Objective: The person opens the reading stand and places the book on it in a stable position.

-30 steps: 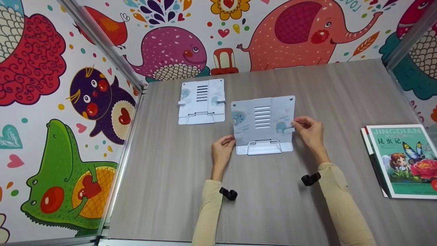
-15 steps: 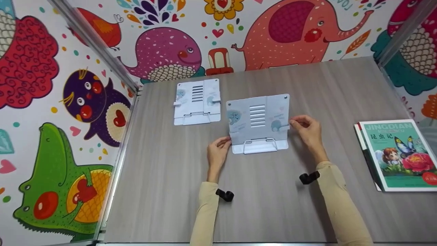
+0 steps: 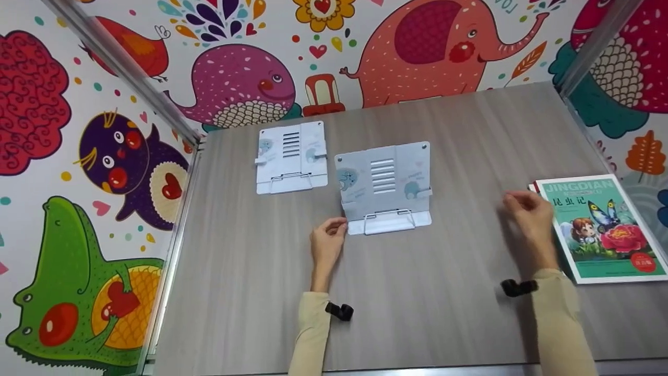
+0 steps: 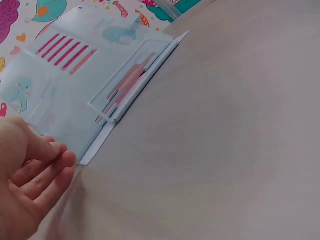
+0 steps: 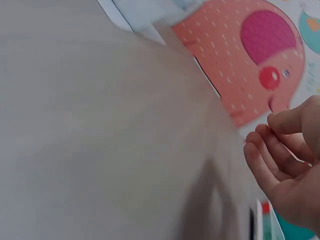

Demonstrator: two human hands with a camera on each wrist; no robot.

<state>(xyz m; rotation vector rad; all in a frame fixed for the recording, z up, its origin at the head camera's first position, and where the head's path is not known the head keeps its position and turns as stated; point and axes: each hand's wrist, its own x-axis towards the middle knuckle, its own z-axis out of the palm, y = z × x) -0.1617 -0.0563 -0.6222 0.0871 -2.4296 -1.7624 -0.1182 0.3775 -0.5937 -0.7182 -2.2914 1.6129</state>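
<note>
A pale grey-blue metal book stand [image 3: 386, 183] with cartoon prints, slots and a wire page rest stands tilted up on the table. My left hand [image 3: 327, 248] is at its lower left corner, fingers loosely bent, fingertips close to the edge. In the left wrist view, the left fingers [image 4: 62, 162] lie right by that corner; whether they touch it is unclear. Well to the right of the stand, my right hand [image 3: 532, 224] hovers over the table beside a book [image 3: 595, 230] with a green cover. Nothing shows between the right fingers [image 5: 257, 155], which are loosely curled.
A second, similar book stand [image 3: 291, 156] lies at the back left of the wood-grain table [image 3: 250, 292]. The green book rests on at least one other book. Cartoon-printed walls [image 3: 240, 83] and metal frame posts [image 3: 125, 73] border the table.
My right hand has left the stand's right edge and moved right toward the book. My left hand has slid down to the lower corner. The view has shifted slightly; the stand stays up.
</note>
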